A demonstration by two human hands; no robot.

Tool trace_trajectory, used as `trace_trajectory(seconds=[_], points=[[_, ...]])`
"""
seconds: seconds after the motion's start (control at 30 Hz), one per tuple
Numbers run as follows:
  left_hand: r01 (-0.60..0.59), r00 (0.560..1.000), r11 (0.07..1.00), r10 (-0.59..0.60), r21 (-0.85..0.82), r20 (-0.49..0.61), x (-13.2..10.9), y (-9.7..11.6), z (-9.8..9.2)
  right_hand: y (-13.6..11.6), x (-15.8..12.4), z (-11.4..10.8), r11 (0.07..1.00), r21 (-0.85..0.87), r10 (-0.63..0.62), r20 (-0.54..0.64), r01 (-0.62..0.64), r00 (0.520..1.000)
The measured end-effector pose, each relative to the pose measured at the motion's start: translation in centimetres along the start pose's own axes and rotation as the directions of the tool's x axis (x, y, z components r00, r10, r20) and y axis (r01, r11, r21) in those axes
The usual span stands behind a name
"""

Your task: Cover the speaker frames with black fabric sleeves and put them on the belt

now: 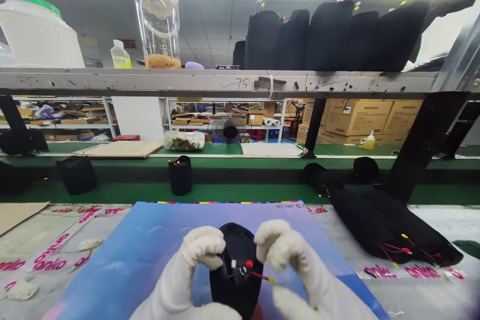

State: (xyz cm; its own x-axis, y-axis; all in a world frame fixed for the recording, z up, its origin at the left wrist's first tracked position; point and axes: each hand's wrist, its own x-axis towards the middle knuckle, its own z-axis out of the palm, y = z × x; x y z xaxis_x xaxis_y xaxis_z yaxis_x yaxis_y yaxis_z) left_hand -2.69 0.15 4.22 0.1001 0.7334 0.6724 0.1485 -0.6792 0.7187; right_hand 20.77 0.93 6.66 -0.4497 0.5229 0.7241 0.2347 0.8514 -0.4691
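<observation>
Both my hands wear white fuzzy gloves and close around a black fabric-covered cylinder (234, 280) that stands on a blue printed sheet (150, 255). My left hand (197, 260) curls its fingers over the cylinder's upper left rim. Over the upper right rim, my right hand (288, 260) is curled the same way. Red and yellow wires with small connectors (249, 267) stick out of the cylinder's open end between my fingers.
Several black fabric cylinders with red and yellow wires (390, 232) lie at the right. More of them (180, 175) stand on the green conveyor belt (240, 192). An overhead shelf (225, 81) carries a clear jar (157, 20), bottles and black covers. Cardboard boxes (360, 117) stack behind.
</observation>
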Motion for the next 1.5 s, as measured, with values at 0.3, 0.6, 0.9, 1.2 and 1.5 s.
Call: trace_trajectory(seconds=[0.3, 0.6, 0.9, 1.2, 1.5], points=[[0.421, 0.864, 0.859, -0.478, 0.292, 0.161, 2.6, -0.3, -2.1, 4.2, 5.1, -1.1, 0.784, 0.111, 0.541, 0.359, -0.611, 0.760], [0.157, 0.923, 0.856, -0.304, 0.493, 0.234, 3.0, -2.0, -0.2, 4.2, 8.6, 1.2, 0.801, -0.139, 0.579, 0.431, -0.583, 0.693], [0.253, 0.937, 0.906, -0.316, 0.339, 0.147, 2.2, -2.4, -0.5, 3.0, 4.3, -2.5, 0.773, 0.183, 0.483, 0.450, -0.607, 0.751], [0.472, 0.849, 0.881, -0.459, -0.014, -0.260, 0.8, -7.1, -2.2, 4.3, 1.7, 6.1, 0.596, 0.463, 0.575, 0.325, -0.657, 0.751], [0.463, 0.886, 0.856, -0.451, 0.232, -0.105, 0.6, -10.3, -1.2, 18.8, 12.6, 7.0, 0.720, -0.045, 0.645, -0.323, -0.692, 0.692]])
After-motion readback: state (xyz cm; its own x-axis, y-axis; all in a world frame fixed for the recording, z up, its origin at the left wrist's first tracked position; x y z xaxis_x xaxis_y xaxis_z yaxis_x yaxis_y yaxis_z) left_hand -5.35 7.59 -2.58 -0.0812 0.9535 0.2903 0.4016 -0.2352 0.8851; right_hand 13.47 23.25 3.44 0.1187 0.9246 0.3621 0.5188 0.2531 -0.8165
